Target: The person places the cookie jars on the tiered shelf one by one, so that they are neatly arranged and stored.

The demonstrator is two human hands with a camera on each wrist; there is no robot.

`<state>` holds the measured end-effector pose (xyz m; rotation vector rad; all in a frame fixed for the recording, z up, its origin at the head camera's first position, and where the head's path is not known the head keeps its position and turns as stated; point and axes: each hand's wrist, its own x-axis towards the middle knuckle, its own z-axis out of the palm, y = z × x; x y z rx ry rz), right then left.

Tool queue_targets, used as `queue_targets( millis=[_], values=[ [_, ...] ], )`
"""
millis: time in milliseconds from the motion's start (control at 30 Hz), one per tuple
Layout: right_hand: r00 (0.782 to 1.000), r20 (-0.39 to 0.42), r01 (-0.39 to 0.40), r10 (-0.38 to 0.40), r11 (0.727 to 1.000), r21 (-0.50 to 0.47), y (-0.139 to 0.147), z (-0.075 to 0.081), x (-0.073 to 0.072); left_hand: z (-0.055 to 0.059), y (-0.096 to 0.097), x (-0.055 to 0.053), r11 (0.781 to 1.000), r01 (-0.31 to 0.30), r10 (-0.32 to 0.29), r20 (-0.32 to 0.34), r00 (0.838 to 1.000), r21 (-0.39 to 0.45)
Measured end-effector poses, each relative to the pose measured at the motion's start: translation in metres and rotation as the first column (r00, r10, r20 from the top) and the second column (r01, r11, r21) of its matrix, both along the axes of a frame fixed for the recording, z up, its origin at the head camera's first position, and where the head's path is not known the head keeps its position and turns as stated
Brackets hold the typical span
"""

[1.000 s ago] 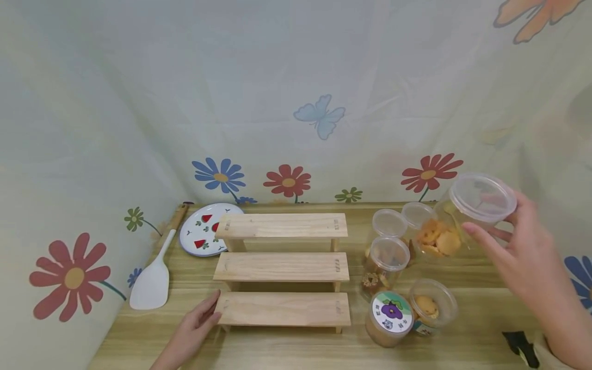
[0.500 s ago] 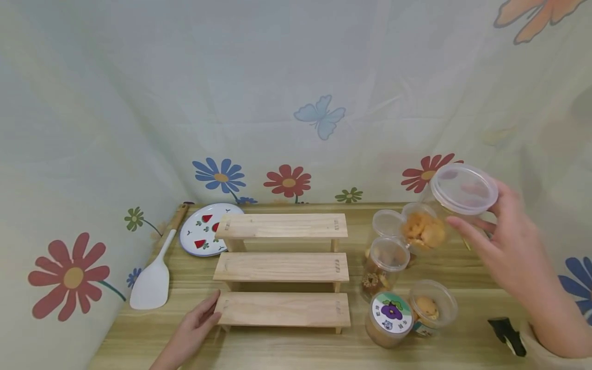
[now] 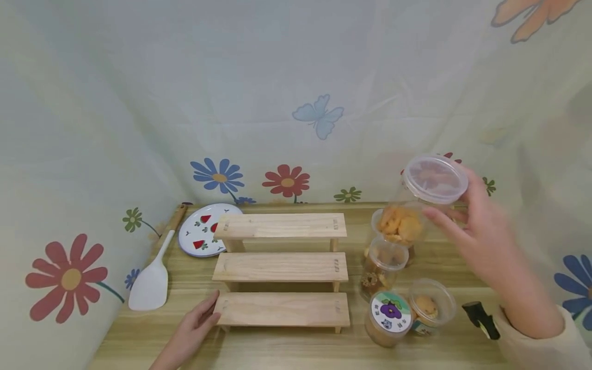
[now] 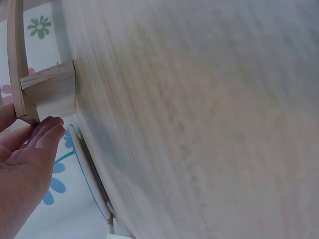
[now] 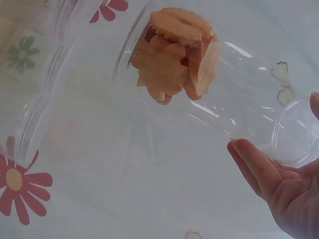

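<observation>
My right hand [image 3: 485, 236] grips a clear plastic jar [image 3: 435, 179] near its lid, thumb on one side and fingers on the other. The jar is raised and tilted, with orange-brown cookies [image 5: 174, 55] gathered at its bottom, as the right wrist view also shows. In the head view it overlaps the standing jars behind the shelf's right side. My left hand [image 3: 196, 326] holds the left end of the lowest board of a three-step wooden shelf [image 3: 282, 308]. In the left wrist view the board's end sits between thumb and fingers [image 4: 47, 132].
Right of the shelf stand several lidded jars, among them a clear jar of snacks [image 3: 386, 262], a jar with a purple-flower label [image 3: 388, 316] and a low cookie jar [image 3: 432, 303]. A white spatula [image 3: 150, 285] and a patterned plate [image 3: 196, 231] lie at the left.
My right hand has carried the cookie jar leftward and slightly up, from beyond the standing jars to over them. My left hand and the shelf stay in place.
</observation>
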<state>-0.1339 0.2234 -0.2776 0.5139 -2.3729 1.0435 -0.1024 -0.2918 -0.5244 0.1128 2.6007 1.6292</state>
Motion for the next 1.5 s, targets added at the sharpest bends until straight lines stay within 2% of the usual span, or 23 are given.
queue_targets(
  millis=[233, 400, 867, 1233, 1500],
  values=[
    [0.998, 0.022, -0.051, 0.051, 0.999, -0.013, -0.016, -0.001, -0.003, -0.001, 0.000, 0.001, 1.000, -0.006, 0.006, -0.009, 1.000, -0.005],
    [0.996, -0.012, -0.083, 0.083, 0.996, -0.025, -0.027, 0.000, -0.007, 0.000, 0.000, 0.001, 1.000, -0.009, 0.009, -0.006, 1.000, -0.010],
    [0.974, -0.016, -0.224, 0.224, 0.970, -0.092, -0.054, 0.003, -0.018, -0.002, 0.000, 0.000, 1.000, -0.013, 0.013, 0.021, 1.000, 0.019],
    [0.965, 0.060, -0.245, 0.255, 0.960, -0.132, -0.076, 0.002, -0.030, 0.000, 0.001, 0.001, 1.000, -0.014, 0.014, 0.002, 1.000, 0.001],
    [0.939, 0.083, -0.316, 0.333, 0.934, -0.167, -0.093, 0.003, -0.041, -0.001, 0.001, 0.000, 1.000, -0.007, 0.007, -0.002, 1.000, 0.007]
  ],
)
